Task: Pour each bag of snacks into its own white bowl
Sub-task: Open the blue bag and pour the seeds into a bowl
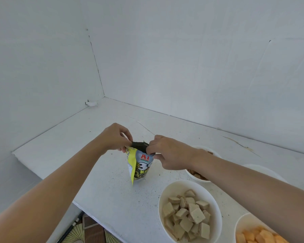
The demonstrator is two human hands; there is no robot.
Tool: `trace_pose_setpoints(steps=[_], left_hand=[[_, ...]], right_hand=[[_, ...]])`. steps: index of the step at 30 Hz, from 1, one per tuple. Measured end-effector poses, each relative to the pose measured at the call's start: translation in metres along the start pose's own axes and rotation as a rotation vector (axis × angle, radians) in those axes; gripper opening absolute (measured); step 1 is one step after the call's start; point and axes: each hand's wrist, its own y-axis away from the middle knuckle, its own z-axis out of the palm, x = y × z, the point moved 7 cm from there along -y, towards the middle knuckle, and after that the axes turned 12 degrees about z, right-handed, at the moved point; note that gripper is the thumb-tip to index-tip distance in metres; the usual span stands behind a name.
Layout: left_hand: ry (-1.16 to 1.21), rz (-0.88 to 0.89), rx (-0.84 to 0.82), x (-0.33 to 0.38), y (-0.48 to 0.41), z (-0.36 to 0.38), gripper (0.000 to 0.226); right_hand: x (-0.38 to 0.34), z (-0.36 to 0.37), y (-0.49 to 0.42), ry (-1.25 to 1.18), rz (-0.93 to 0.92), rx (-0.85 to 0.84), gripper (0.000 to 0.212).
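A yellow, black and grey snack bag (139,165) stands upright on the white table (77,146). My left hand (115,137) pinches the left side of its dark top edge. At the right side of the same top, my right hand (167,151) pinches the edge. Near my right forearm a white bowl (167,192) holds pale square wafer pieces. Another white bowl (240,223) at the bottom right holds orange snacks. A third bowl (197,178) with brown snacks lies partly hidden under my right wrist. Behind my forearm a fourth bowl's rim (263,168) shows; its inside is hidden.
White walls enclose the table at the back and left, meeting in a corner (104,96). A small white fitting (91,103) sits at the left wall's base. The table's front-left edge (98,223) drops to a patterned floor (88,230).
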Motion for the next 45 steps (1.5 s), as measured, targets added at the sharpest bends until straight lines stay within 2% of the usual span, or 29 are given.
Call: trace_pose_setpoints(steps=[4,8,10,14,19,22,25,28,33,39,45], left_hand=[[0.046,-0.010,0.101,-0.002,0.003,0.000,0.017],[0.118,-0.047,-0.080,0.002,0.006,0.030,0.024],[0.099,-0.026,-0.104,0.005,0.004,0.043,0.023],[0.164,-0.023,0.028,-0.002,-0.002,0.035,0.017],[0.170,-0.026,0.145,-0.006,-0.011,0.035,0.016],[0.365,-0.089,0.135,-0.010,-0.009,0.044,0.017],[0.530,-0.130,0.018,-0.011,-0.002,0.054,0.020],[0.640,-0.120,-0.001,-0.012,0.004,0.061,0.036],[0.842,-0.001,0.131,-0.016,0.018,0.071,0.033],[0.816,0.179,0.167,-0.016,0.028,0.076,0.039],[0.794,0.394,0.185,0.007,0.026,0.068,0.015]], right_hand=[[0.006,-0.007,0.002,0.023,0.030,0.065,0.011],[0.016,-0.001,0.005,0.053,0.065,0.107,0.019],[0.019,0.004,0.007,0.026,0.087,0.102,0.019],[0.026,0.003,0.011,-0.006,0.098,0.110,0.009],[0.022,0.001,0.012,-0.014,0.082,0.076,0.010],[0.020,0.001,0.014,0.017,0.109,0.104,0.003],[0.014,0.002,0.015,0.047,0.125,0.147,0.018],[0.004,0.001,0.014,0.083,0.091,0.272,0.016],[-0.003,-0.002,0.007,0.074,0.156,0.420,0.013],[0.017,-0.029,-0.002,-0.205,0.366,0.551,0.013],[0.016,-0.070,-0.012,-0.448,0.413,0.734,0.014]])
